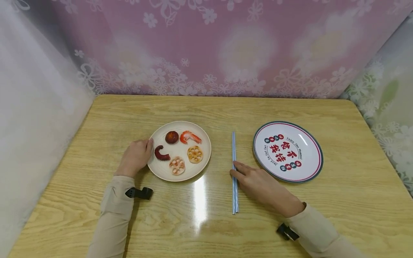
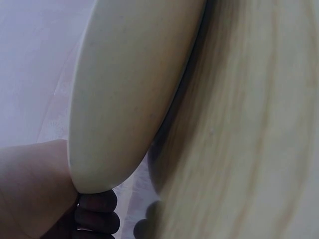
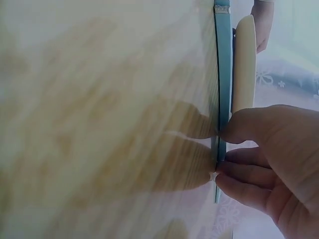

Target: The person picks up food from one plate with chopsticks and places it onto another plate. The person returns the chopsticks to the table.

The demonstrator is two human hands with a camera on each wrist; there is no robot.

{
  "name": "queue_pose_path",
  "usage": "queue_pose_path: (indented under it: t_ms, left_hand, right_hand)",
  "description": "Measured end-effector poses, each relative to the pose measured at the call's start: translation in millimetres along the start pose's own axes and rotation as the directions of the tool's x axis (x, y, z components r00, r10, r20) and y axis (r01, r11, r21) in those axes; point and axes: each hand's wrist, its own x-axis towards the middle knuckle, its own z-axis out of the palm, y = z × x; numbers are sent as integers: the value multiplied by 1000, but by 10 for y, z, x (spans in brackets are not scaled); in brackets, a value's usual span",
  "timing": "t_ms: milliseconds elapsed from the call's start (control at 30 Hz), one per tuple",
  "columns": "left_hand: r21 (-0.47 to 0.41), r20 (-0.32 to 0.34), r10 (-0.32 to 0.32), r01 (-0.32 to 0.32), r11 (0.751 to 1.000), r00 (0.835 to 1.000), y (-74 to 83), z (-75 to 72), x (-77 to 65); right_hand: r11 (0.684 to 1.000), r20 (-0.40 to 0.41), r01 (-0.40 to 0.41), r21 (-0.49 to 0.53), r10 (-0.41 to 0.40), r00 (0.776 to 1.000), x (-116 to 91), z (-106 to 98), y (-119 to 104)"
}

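On the left of the table, my left hand (image 1: 137,156) holds the near-left rim of a cream plate (image 1: 201,167). The left wrist view has its thumb at the plate's edge and fingers curled below. The plate bears a brown mushroom cap (image 1: 172,137), an orange shrimp (image 1: 190,137), a dark red octopus tentacle (image 1: 162,153) and two lotus root slices (image 1: 195,154). My right hand (image 1: 262,186) pinches a pair of light blue chopsticks (image 1: 233,150) around their middle, thumb and fingertips down at the tabletop. The chopsticks lie pointing away from me.
A white oval plate (image 1: 309,163) with a dark rim and red and teal lettering lies on the right, just beyond my right hand. The wooden table (image 1: 161,222) ends at a pink flowered curtain (image 1: 193,46) behind. Pale flowered cloth hangs at both sides.
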Motion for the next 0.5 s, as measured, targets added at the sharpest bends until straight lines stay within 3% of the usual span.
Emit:
queue_pose_path:
  t_ms: [300,400,500]
  left_hand:
    - [0,-13,13,-13,1000,1000,1,11,20]
    - [-6,-4,-22,22,1000,1000,19,17,11]
    - [-20,-28,-54,54,998,998,70,3,5]
  right_hand:
    - [999,1,-18,26,18,1000,-15,5,10]
    - [998,-3,-39,39,40,999,-20,-14,4]
    - [996,-58,-58,62,62,996,-15,-77,33]
